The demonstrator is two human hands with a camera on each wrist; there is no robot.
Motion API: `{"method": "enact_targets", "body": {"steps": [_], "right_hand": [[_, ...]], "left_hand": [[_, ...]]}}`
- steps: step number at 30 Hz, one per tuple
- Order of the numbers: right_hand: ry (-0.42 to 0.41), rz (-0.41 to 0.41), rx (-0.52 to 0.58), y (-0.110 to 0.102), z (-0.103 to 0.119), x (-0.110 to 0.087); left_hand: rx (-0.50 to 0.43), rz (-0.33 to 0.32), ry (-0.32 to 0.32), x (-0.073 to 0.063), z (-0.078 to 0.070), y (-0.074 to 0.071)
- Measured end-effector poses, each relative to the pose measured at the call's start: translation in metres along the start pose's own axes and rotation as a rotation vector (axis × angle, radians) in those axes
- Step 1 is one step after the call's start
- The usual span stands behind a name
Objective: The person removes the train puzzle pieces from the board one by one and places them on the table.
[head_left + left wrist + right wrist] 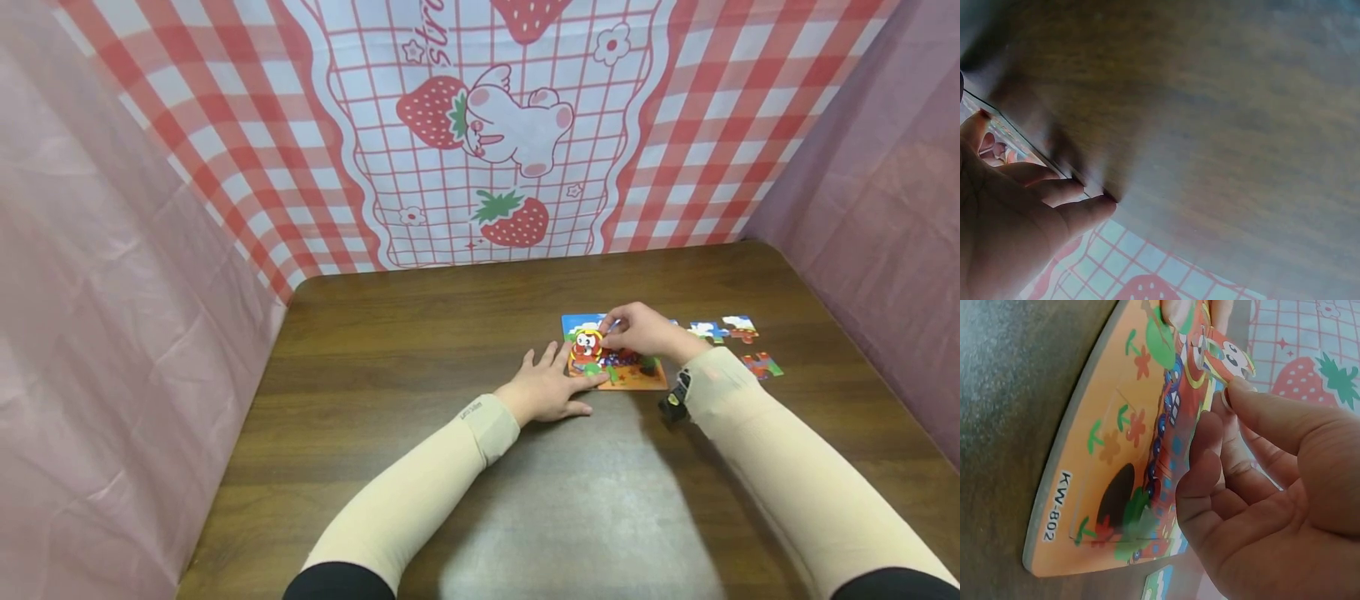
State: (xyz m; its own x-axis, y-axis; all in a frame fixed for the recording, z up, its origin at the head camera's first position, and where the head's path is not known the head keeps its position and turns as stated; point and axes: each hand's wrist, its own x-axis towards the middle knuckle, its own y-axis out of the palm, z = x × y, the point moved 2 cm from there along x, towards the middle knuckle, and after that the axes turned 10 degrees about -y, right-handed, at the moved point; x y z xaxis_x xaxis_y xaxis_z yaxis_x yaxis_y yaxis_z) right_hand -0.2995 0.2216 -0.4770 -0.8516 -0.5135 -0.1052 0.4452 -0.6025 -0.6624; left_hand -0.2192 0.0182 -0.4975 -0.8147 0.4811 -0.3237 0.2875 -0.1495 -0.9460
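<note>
A colourful jigsaw board (640, 382) with an orange lower border lies on the table, right of the middle. My left hand (546, 390) rests on its left side with fingers spread; the left wrist view shows fingertips (1105, 203) along the board's edge. Between thumb and fingers, my right hand (639, 327) pinches a puzzle piece (1235, 359) bearing a cartoon face. That piece is tilted up from the board in the right wrist view. Printed flowers, blue train-like shapes and "KW-802" show on the board. Part of the picture is hidden under my right hand.
Several loose puzzle pieces lie right of the board, among them a red and white piece (741, 327) and a mostly red piece (762, 365). A strawberry-patterned cloth (517, 150) hangs behind the wooden table (405, 350). Pink curtains (97, 333) flank both sides.
</note>
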Motion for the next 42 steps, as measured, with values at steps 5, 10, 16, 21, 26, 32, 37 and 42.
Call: {"method": "enact_targets", "body": {"steps": [5,10,16,21,26,32,37,42], "right_hand": [[0.007,-0.009,0.036,-0.008,-0.001,-0.006],[0.006,-0.039,0.042,-0.017,-0.006,-0.014],[0.028,-0.062,0.075,-0.027,-0.014,-0.028],[0.038,-0.083,0.111,-0.035,-0.019,-0.040],[0.065,-0.103,0.090,-0.044,-0.024,-0.051],[0.075,-0.119,0.086,-0.052,-0.033,-0.065],[0.064,-0.112,0.082,-0.058,-0.040,-0.078],[0.075,-0.099,0.069,-0.065,-0.046,-0.092]], "left_hand": [[0.002,0.002,0.002,0.000,0.000,-0.001],[0.007,-0.002,0.000,0.001,0.000,-0.001],[-0.010,0.009,-0.004,0.001,0.000,0.000],[-0.006,0.006,-0.001,0.000,0.000,0.001],[0.001,0.004,-0.002,0.000,0.000,0.001],[0.018,-0.001,0.003,-0.001,-0.001,0.001],[0.047,-0.041,0.037,-0.001,-0.001,0.001],[0.078,-0.085,0.080,0.000,-0.001,0.000]]}}
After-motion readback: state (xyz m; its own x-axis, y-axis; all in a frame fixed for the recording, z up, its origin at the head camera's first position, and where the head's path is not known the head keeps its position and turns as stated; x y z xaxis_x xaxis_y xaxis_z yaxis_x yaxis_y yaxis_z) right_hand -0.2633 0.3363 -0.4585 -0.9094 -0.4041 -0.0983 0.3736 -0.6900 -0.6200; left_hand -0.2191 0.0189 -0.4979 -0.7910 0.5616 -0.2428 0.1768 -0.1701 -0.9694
